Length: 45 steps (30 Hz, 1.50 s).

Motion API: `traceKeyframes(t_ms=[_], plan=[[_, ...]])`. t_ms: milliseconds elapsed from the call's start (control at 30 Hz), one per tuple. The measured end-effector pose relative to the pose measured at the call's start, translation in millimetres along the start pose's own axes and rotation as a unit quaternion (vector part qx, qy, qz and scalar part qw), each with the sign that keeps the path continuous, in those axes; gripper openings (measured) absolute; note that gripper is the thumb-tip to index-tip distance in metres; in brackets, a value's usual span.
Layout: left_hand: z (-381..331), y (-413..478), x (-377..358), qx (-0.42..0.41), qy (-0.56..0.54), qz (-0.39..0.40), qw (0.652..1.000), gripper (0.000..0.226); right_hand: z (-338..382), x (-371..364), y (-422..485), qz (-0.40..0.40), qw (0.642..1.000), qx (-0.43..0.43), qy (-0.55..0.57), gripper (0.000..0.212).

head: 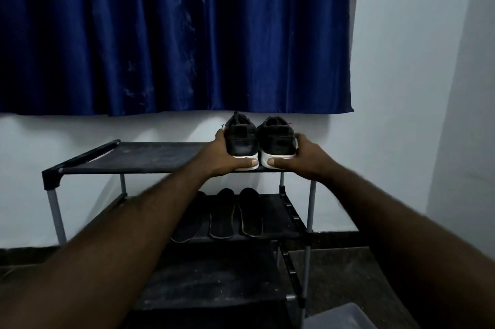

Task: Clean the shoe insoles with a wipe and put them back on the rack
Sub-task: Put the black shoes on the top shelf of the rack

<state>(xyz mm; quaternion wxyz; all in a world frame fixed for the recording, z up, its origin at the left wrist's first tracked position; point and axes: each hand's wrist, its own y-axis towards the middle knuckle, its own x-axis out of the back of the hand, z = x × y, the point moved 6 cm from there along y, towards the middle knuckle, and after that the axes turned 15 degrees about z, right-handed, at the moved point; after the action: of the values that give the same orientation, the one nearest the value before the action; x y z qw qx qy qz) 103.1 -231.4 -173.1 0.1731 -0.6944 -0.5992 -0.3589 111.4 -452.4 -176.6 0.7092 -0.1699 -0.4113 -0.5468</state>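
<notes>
Dark flat shoe insoles lie on the middle shelf of the black fabric shoe rack with its grey metal posts. Three of them sit side by side, lengthwise, with one end toward the wall and the other toward me. The two on the right show whole. The leftmost is partly hidden behind my left forearm.

Both arms reach out to the shelf above, well apart from the insoles. My left grip grasps the heel of the left shoe, a black lace-up with a white sole. The thumb lies flat across the white sole at the back and the fingers curl round the outer side. My right grip grasps the matching right shoe the same way, mirrored. The two shoes stand upright and touching, heels toward me, at the front right of the top shelf. I cannot tell whether their soles rest on the fabric or sit just above it.

A deep blue pleated curtain hangs against the white wall behind the rack. A translucent plastic container shows at the lower right, beside the rack on the dark floor.
</notes>
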Motion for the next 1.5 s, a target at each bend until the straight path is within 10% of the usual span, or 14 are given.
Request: traceKeyframes(t_ms=[567, 1000, 1300, 1500], plan=[[-6.4, -0.1, -11.5, 0.019, 0.057, -0.111, 0.992, 0.099, -1.5, 2.2, -0.7, -0.029, 0.999, -0.001, -0.038, 0.068], [10.3, -0.8, -13.4, -0.032, 0.062, -0.013, 0.998, 0.13, 1.9, -14.8, -10.5, -0.107, 0.977, -0.078, -0.166, 0.062], [9.9, -5.3, -18.6, -0.017, 0.125, -0.047, 0.991, 0.072, 11.9, -22.8, -29.2, -0.148, 0.974, -0.083, -0.151, 0.066], [18.7, 10.4, -16.5, -0.003, -0.028, -0.074, 0.997, 0.125, 10.9, -24.2, -25.6, -0.152, 0.975, -0.119, -0.111, 0.074]])
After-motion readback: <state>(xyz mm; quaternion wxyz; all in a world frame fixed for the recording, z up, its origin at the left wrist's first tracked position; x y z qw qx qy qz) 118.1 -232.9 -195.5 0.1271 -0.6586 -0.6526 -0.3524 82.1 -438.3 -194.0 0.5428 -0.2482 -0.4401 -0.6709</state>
